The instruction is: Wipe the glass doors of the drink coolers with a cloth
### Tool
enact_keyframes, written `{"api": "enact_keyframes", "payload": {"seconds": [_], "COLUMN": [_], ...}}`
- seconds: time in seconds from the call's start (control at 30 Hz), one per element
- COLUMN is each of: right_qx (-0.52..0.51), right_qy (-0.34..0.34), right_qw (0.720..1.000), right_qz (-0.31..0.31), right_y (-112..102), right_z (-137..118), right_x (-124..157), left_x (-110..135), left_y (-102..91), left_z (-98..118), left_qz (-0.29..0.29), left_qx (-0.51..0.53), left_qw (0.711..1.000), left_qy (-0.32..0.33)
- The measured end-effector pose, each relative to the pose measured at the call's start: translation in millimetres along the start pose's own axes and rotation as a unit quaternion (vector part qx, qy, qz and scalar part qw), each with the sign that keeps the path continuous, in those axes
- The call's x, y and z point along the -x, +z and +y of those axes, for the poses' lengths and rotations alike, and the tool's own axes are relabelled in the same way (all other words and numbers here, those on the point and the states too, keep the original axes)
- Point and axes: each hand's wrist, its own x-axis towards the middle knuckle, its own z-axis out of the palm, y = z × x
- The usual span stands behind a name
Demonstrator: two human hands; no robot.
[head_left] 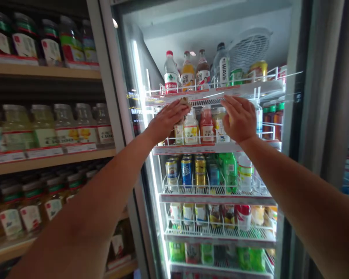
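A tall glass-fronted drinks fridge stands lit before me. My left hand reaches up to the glass in front of the second shelf. Its fingers press over a small brownish cloth, most of which they cover. To its right, my right hand is raised at about the same height, fingers stretched out and nothing visible in it. Its fingertips appear to rest on the glass, just below the top shelf's edge. Behind the hands are a pale juice bottle and a pink juice bottle.
Wire fridge shelves hold more bottles and cans, including a blue can and a green bottle. On the left, a wooden shelf carries rows of juice bottles. A grey frame borders the fridge on the right.
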Motion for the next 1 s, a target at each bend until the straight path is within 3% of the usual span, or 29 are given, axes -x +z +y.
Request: {"api": "enact_keyframes", "payload": {"seconds": [0.17, 0.27, 0.37, 0.47, 0.67, 0.73, 0.83, 0.9, 1.0], "right_qx": [-0.008, -0.015, -0.009, -0.005, -0.053, -0.052, -0.034, -0.029, -0.015], "right_qy": [0.001, 0.003, -0.017, -0.074, -0.161, -0.173, -0.165, -0.14, -0.092], "right_qw": [1.0, 1.0, 1.0, 0.995, 0.983, 0.982, 0.986, 0.989, 0.994], "right_qz": [0.007, -0.001, -0.023, -0.062, -0.073, -0.047, 0.004, 0.023, 0.054], "right_y": [0.2, -1.7, -5.3, -9.4, -7.8, -4.8, -1.4, -0.3, 0.8], "right_z": [0.2, -1.1, -2.9, -3.7, 1.0, 2.9, 4.9, 5.5, 6.0], "right_x": [0.3, 0.4, 0.5, 1.4, 4.2, 5.0, 6.0, 6.2, 5.6], "left_x": [-0.1, 0.4, -1.8, -15.0, -72.5, -88.2, -94.7, -85.7, -57.3], "left_y": [-0.4, 9.3, 16.4, 22.0, 52.6, 59.1, 55.4, 46.7, 30.8], "left_z": [-16.9, -7.8, 12.4, 36.9, 105.4, 127.4, 146.6, 143.1, 108.6], "left_qz": [0.083, 0.108, 0.09, 0.102, 0.101, 0.127, 0.057, 0.029, 0.09], "left_qx": [-0.02, -0.02, 0.0, 0.038, 0.169, 0.147, 0.014, -0.049, -0.062], "left_qw": [0.992, 0.988, 0.992, 0.984, 0.963, 0.955, 0.966, 0.973, 0.976], "left_qy": [-0.094, -0.105, -0.094, -0.144, -0.182, -0.223, -0.25, -0.222, -0.186]}}
